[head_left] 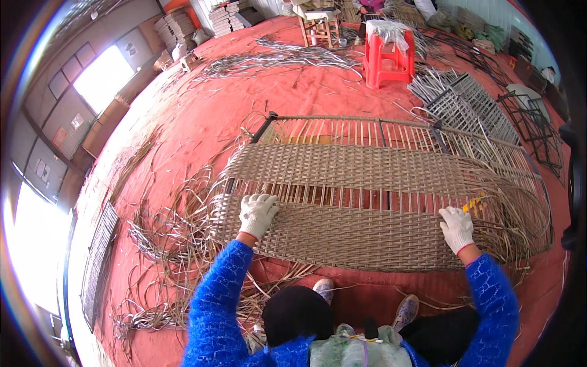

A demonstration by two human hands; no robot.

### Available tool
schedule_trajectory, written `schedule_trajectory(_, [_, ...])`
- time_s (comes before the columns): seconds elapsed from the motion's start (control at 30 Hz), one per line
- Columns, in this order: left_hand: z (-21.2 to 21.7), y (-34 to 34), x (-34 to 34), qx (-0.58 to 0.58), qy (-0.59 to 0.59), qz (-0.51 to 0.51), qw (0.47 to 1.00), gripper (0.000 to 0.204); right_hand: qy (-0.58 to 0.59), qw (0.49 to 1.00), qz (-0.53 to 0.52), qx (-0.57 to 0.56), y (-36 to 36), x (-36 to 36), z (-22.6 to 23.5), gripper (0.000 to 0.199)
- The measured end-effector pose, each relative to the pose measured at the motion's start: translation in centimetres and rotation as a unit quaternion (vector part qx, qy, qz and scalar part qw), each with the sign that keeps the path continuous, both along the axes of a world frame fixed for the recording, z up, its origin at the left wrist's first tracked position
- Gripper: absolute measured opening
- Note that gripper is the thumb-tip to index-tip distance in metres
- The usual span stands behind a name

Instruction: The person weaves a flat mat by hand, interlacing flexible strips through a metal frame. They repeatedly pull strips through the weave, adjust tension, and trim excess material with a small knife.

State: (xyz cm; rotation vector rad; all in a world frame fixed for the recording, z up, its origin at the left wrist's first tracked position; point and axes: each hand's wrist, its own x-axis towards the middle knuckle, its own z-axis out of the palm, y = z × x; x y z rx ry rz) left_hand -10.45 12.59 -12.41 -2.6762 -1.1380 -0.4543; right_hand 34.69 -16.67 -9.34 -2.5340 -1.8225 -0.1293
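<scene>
A long metal frame panel half woven with tan wicker strips (367,177) lies across the red floor in front of me. My left hand (257,213), in a white work glove, presses on the woven band near the panel's left end, fingers spread. My right hand (456,227), also gloved, rests on the weave near the right end, fingers curled down onto the strips. Both blue sleeves reach in from below. Between the two woven bands a row of bare upright strips (342,196) shows. A small yellow thing (472,205) lies just above my right hand.
Loose wicker strips (165,244) are heaped at the panel's left and trail off its right end. A red plastic stool (386,55) and a wooden stool (320,27) stand further back. More woven frames (465,107) lie at the right, another frame (98,257) at the left.
</scene>
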Motion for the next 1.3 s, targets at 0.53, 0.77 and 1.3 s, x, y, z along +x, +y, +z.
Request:
schedule_trajectory(0.53, [-0.6, 7.0, -8.8, 0.063, 0.067, 0.066, 0.994, 0.016, -0.01, 0.996, -0.075, 0.049, -1.9, 4.7, -1.0, 0.023])
schedule_trajectory(0.77, [-1.7, 7.7, -10.7, 0.016, 0.037, 0.037, 0.999, 0.024, 0.016, 1.0, -0.015, 0.022, -3.8, 8.1, -2.0, 0.02])
schedule_trajectory(1.3, [-5.4, 17.1, -17.3, -0.151, 0.094, 0.249, 0.952, 0.022, -0.056, 0.971, -0.179, -0.149, -4.9, 13.7, -3.3, 0.024])
